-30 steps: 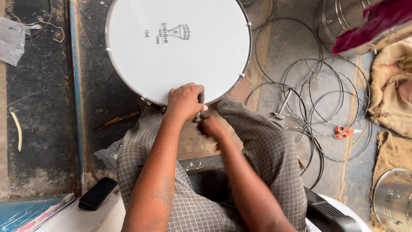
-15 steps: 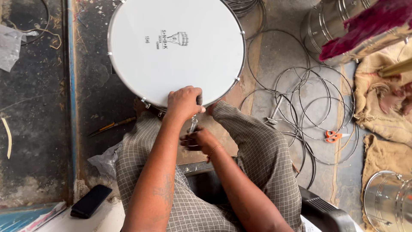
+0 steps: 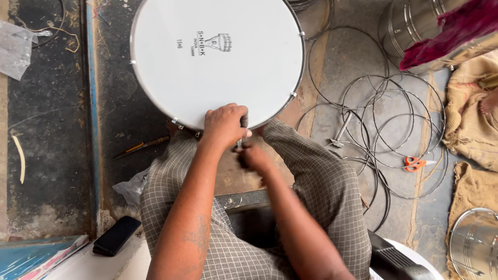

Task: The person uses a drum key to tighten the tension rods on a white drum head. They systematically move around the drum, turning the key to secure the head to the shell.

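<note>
A round drum with a white head point(image 3: 218, 57) and a metal rim stands on the floor in front of my knees. My left hand point(image 3: 224, 126) is closed around a small metal tool at the drum's near rim. Just below it, my right hand point(image 3: 255, 157) is blurred, with its fingers pinched around the lower end of the same tool or a tension rod; which one is unclear. Both forearms reach out over my checked trousers point(image 3: 311, 171).
Several thin wire hoops point(image 3: 384, 119) lie on the floor to the right, with orange-handled scissors point(image 3: 415, 164) among them. Steel drum shells point(image 3: 410, 26), a red cloth, burlap sacks point(image 3: 472, 119). A screwdriver point(image 3: 141, 147) and a black phone point(image 3: 116, 236) lie left.
The view has shifted slightly, so the drum sits lower and more central. My right hand has dropped a little beneath the left and is moving; the left stays gripped at the rim.
</note>
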